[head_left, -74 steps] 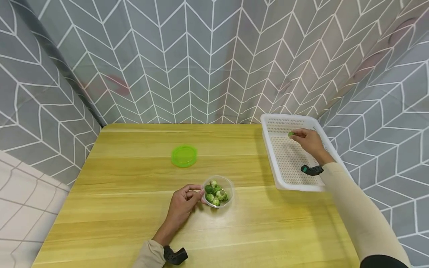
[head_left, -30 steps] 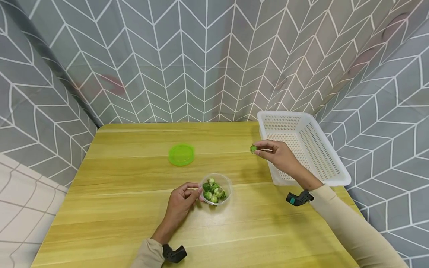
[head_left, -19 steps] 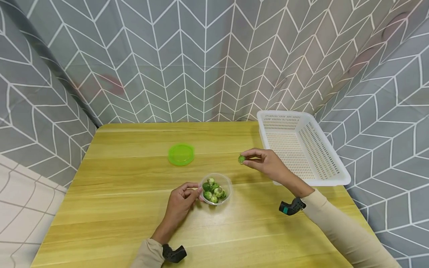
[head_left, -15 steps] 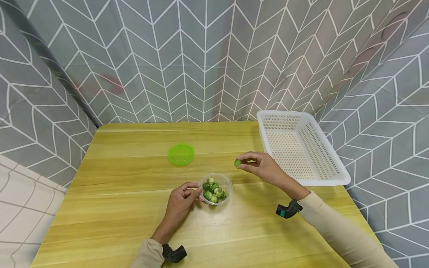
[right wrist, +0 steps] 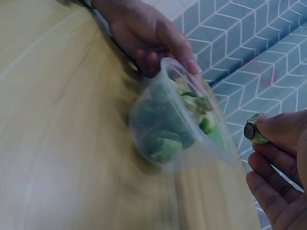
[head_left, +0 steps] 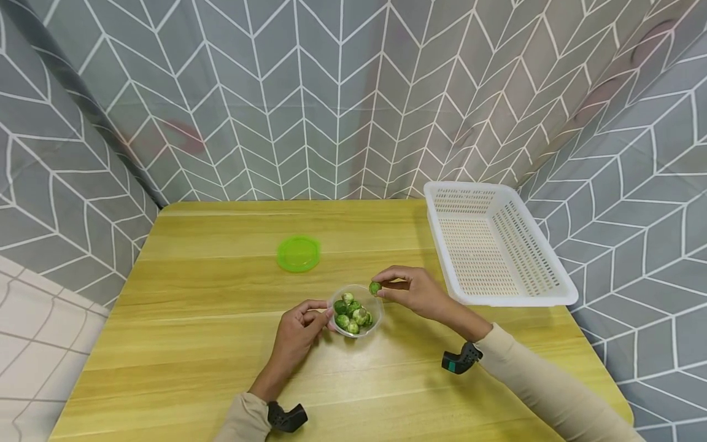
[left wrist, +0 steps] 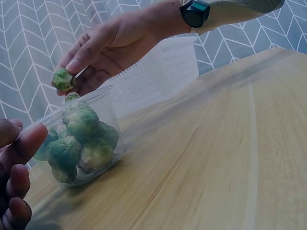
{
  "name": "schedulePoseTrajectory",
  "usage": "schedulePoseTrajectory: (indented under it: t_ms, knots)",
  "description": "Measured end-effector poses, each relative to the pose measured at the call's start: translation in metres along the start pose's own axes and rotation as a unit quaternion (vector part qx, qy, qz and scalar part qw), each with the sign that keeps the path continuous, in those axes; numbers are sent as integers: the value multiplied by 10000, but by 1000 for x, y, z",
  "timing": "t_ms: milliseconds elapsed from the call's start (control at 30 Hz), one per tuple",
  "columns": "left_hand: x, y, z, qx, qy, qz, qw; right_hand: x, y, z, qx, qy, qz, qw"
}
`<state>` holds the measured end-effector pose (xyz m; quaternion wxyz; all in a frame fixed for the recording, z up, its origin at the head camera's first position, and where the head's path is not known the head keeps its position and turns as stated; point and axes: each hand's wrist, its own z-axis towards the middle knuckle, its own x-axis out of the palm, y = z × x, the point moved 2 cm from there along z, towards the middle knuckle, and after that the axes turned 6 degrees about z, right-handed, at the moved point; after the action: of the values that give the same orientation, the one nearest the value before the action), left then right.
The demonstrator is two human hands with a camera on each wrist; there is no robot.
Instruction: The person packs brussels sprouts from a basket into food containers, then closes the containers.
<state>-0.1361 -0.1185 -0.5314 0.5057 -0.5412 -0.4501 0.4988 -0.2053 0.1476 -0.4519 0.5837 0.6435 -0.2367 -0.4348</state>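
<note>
My right hand pinches a Brussels sprout between thumb and fingertips, just above the far right rim of a clear plastic tub. In the right wrist view the cut stem end of this sprout shows dark. Several Brussels sprouts lie inside the tub, which stands on the table. At the tub's left side, my left hand grips the rim between thumb and fingers. From the left wrist view, the held sprout is higher than the rim.
A white perforated plastic basket stands at the table's back right, with no sprouts showing in it. Behind the tub a green round lid lies flat on the wooden table. Grey patterned curtains enclose the table's back and sides.
My right hand has come out of the basket with the sprout and moved left and nearer, up to the tub's rim. The left hand has stayed at the tub.
</note>
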Motion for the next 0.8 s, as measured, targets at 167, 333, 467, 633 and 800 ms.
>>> schedulePoseTrajectory:
  t_ms: [167, 333, 467, 633, 800]
  knots:
    - [0, -1, 0, -37, -16, 28, 10000, 8, -2, 0, -128, 98, -247, 9996]
    - [0, -2, 0, -83, 1, 10, 10000, 14, -3, 0, -311, 101, -627, 9975]
    - [0, -1, 1, -94, 15, 17, 10000, 18, -1, 0, -592, 88, -1054, 9926]
    - [0, -2, 0, -85, 9, 43, 10000, 22, 1, 0, -857, 57, -1916, 9777]
    - [-1, -2, 0, -87, -2, 58, 9999, 27, 2, 0, -1008, 69, -2539, 9619]
